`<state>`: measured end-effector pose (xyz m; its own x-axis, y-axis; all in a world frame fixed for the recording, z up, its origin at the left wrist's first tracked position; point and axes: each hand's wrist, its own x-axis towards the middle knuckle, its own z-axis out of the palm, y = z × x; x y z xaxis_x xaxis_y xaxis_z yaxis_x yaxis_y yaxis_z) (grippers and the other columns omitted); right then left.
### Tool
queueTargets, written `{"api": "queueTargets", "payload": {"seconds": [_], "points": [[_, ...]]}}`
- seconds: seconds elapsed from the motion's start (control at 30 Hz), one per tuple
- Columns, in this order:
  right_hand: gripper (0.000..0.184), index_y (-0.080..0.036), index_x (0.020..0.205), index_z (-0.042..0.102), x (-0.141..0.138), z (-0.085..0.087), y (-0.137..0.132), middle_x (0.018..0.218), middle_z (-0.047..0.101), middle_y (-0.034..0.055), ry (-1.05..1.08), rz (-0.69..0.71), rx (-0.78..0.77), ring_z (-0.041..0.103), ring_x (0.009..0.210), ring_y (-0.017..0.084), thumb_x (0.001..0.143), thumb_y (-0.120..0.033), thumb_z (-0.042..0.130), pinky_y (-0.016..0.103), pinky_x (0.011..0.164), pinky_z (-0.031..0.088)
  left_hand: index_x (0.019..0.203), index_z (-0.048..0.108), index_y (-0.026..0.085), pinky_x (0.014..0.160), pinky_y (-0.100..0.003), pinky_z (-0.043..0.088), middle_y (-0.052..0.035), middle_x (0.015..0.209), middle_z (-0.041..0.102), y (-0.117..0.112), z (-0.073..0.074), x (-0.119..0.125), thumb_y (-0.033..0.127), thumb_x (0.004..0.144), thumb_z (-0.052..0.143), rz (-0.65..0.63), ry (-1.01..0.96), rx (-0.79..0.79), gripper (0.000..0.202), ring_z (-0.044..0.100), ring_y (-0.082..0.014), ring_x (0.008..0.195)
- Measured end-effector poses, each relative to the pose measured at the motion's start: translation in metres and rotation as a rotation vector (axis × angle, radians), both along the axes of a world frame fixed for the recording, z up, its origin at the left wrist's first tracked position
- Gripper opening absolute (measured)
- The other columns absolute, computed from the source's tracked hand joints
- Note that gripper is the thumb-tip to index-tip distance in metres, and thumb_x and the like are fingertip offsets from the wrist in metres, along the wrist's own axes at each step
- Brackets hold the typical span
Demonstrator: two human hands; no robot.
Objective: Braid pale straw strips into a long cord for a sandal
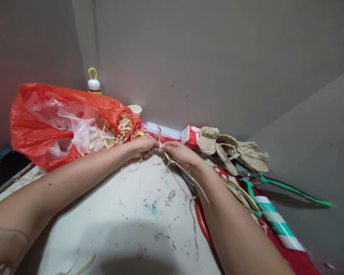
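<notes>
Left hand [143,147] and right hand [181,152] meet near far edge of desk [126,214], knuckles almost touching. Each grip closed tight on straw strands [159,134]. Short end stands up between hands, long tails trail under right wrist; close pinch likely keeps strands taut.

Red plastic bag [40,130] at far left corner, mouth toward hands, straw strips in easy reach. Woven straw pieces [232,151] piled at far right edge.

Fingertips curl away, exact pinch hidden. Bottle [94,82] half behind bag. Red-handled tool [201,221] under right forearm, kind unclear.

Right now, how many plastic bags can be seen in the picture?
2. The red plastic bag lies at the left of the table. A clear plastic bag sits inside it, beside the straw strips. More may be hidden inside.
</notes>
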<state>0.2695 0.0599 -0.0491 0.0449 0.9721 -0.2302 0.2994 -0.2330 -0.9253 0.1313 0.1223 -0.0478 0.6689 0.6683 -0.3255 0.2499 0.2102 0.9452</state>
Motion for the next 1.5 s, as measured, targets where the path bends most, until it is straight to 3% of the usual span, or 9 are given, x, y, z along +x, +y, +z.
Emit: {"api": "queueTargets", "payload": {"seconds": [0.37, 0.63, 0.8, 0.93, 1.13, 1.3, 1.5], "points": [[0.018, -0.019, 0.06, 0.05, -0.001, -0.001, -0.002, 0.045, 0.036, -0.0068, -0.192, 0.043, 0.081, 0.028, 0.041, 0.009, 0.077, -0.027, 0.05, 0.023, 0.043, 0.022, 0.057, 0.053, 0.016, 0.038, -0.022, 0.013, 0.008, 0.038, 0.026, 0.002, -0.005, 0.001, 0.015, 0.075, 0.054, 0.019, 0.037, 0.016, 0.018, 0.021, -0.0044, 0.034], [0.019, -0.018, 0.056, 0.05, -0.007, 0.005, -0.002, 0.055, 0.051, -0.0011, -0.546, 0.046, 0.185, 0.041, 0.053, 0.013, 0.073, -0.011, 0.052, 0.025, 0.053, 0.028, 0.05, 0.044, 0.017, 0.039, -0.023, 0.012, 0.0076, 0.037, 0.028, 0.001, -0.005, 0.005, 0.014, 0.073, 0.057, 0.022, 0.127, 0.04, 0.027, 0.021, -0.0043, 0.033], [0.016, -0.018, 0.061, 0.057, -0.007, 0.006, -0.002, 0.066, 0.061, 0.0055, -0.684, 0.084, 0.22, 0.048, 0.061, 0.017, 0.075, -0.01, 0.054, 0.026, 0.058, 0.03, 0.05, 0.044, 0.017, 0.038, -0.023, 0.012, 0.0073, 0.035, 0.028, 0.0, -0.003, 0.007, 0.012, 0.074, 0.055, 0.045, 0.163, 0.055, 0.027, 0.021, -0.0044, 0.032], [0.017, -0.019, 0.058, 0.055, -0.002, 0.009, -0.003, 0.06, 0.059, 0.0035, -0.72, 0.099, 0.217, 0.046, 0.058, 0.016, 0.074, -0.013, 0.055, 0.026, 0.057, 0.029, 0.05, 0.045, 0.017, 0.037, -0.023, 0.012, 0.0073, 0.033, 0.028, -0.002, -0.003, 0.008, 0.012, 0.074, 0.054, 0.062, 0.161, 0.084, 0.026, 0.021, -0.0046, 0.03], [0.018, -0.018, 0.056, 0.053, -0.005, 0.012, -0.005, 0.052, 0.05, -0.0009, -0.679, 0.007, 0.173, 0.042, 0.05, 0.013, 0.073, -0.013, 0.051, 0.025, 0.05, 0.029, 0.05, 0.045, 0.017, 0.036, -0.023, 0.011, 0.0074, 0.031, 0.028, -0.002, -0.006, 0.009, 0.011, 0.073, 0.054, 0.079, 0.148, 0.098, 0.025, 0.022, -0.0051, 0.029], [0.022, -0.017, 0.058, 0.051, -0.011, 0.009, -0.007, 0.044, 0.043, -0.0042, -0.61, -0.01, 0.11, 0.038, 0.04, 0.009, 0.08, -0.019, 0.048, 0.022, 0.042, 0.029, 0.05, 0.043, 0.017, 0.037, -0.024, 0.011, 0.0078, 0.031, 0.029, -0.003, -0.005, 0.009, 0.01, 0.073, 0.056, 0.104, 0.124, 0.066, 0.027, 0.022, -0.0051, 0.029], [0.024, -0.016, 0.063, 0.056, -0.022, 0.01, -0.01, 0.043, 0.053, -0.0002, -0.67, 0.03, 0.026, 0.049, 0.035, 0.012, 0.083, -0.017, 0.042, 0.021, 0.039, 0.034, 0.048, 0.038, 0.017, 0.038, -0.021, 0.011, 0.008, 0.035, 0.028, -0.002, 0.0, 0.006, 0.004, 0.073, 0.05, 0.092, 0.061, -0.05, 0.031, 0.02, -0.0037, 0.031]]}}
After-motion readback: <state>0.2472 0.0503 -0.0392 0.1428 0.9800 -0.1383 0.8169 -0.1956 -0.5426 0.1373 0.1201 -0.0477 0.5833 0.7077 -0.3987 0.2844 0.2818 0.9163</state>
